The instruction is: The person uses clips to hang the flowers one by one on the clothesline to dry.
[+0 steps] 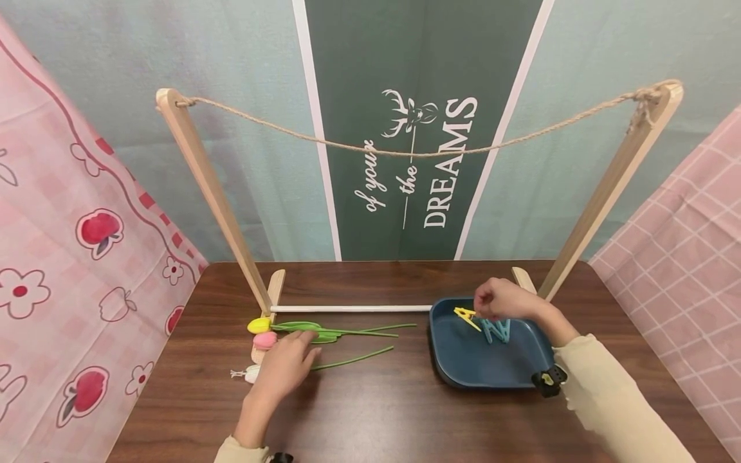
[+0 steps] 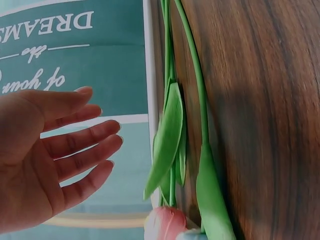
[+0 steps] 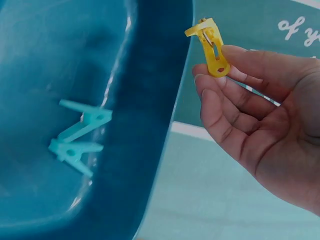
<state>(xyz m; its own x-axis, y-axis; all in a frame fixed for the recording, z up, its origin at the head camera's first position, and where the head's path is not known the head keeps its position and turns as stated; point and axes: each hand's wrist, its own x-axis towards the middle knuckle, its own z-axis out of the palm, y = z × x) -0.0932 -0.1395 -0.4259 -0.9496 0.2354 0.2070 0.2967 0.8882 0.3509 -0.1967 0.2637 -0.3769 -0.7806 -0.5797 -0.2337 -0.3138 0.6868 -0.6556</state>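
Note:
Between thumb and fingertips, my right hand (image 1: 502, 299) pinches a yellow clothespin (image 3: 216, 50) by one end, above the blue tray (image 1: 442, 370). Inside that tray lie two teal clothespins (image 3: 82, 137), side by side. My left hand (image 1: 287, 361) hovers over the artificial tulips with loosely spread fingers and holds nothing. A yellow tulip (image 1: 258, 325) and a pink tulip (image 1: 265, 341) lie close together, stems pointing right. Nearer to me is a white tulip (image 1: 252, 373), partly hidden by the left hand in the head view.
A wooden frame straddles the table, its left post (image 1: 214, 193) and right post (image 1: 613, 186) joined by a sagging twine rope (image 1: 405, 154). Low down, a white rod (image 1: 353, 308) runs behind the tulips. A printed curtain (image 1: 370, 64) hangs at the back.

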